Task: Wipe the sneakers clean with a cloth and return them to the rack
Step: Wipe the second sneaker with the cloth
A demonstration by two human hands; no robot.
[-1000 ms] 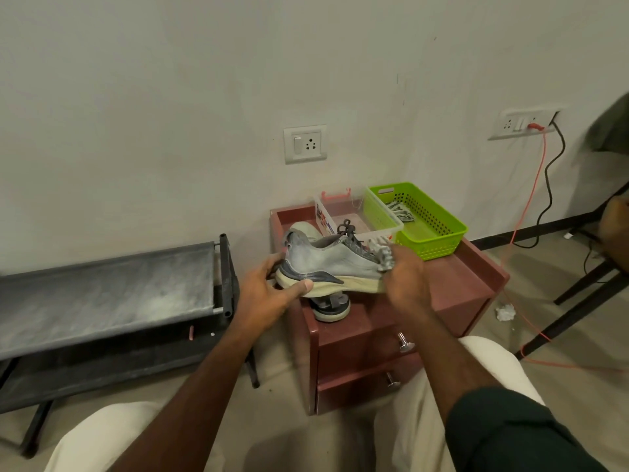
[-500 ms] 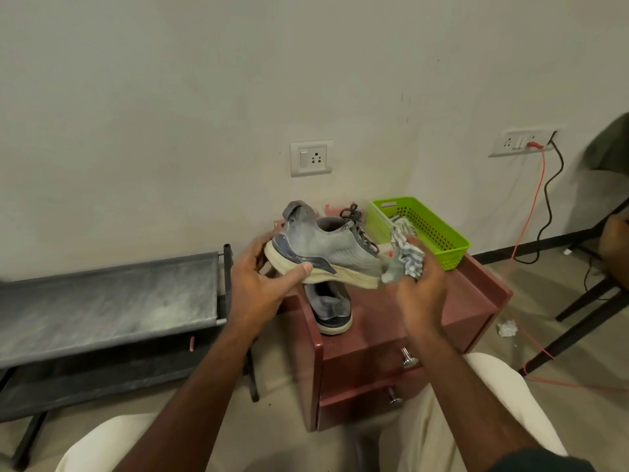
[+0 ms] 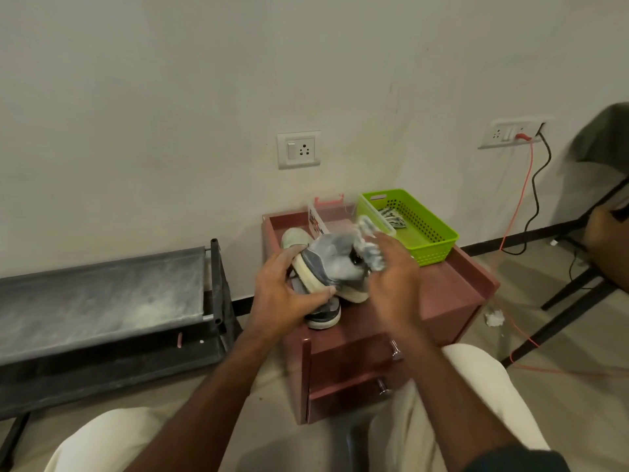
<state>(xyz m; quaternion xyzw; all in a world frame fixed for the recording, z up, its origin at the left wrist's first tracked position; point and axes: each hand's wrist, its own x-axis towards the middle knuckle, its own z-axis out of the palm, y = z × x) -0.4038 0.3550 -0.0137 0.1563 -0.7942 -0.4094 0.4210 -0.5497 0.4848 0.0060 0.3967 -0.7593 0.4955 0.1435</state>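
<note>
Grey sneaker held above the desk, cloth pressed to its upper.

Nearest, the left hand (image 3: 284, 294) is curled round the heel and sole of the grey sneaker (image 3: 332, 267), which is tilted with its long axis running away toward the right. The striped cloth (image 3: 369, 248) is bunched in the right hand (image 3: 394, 284) against the far side. The second sneaker (image 3: 321, 313) lies beneath on the maroon desk (image 3: 442, 284). Beyond stands a green basket (image 3: 425, 240). The rack (image 3: 102, 294) lies well to the left, nearer the left hand.
</note>
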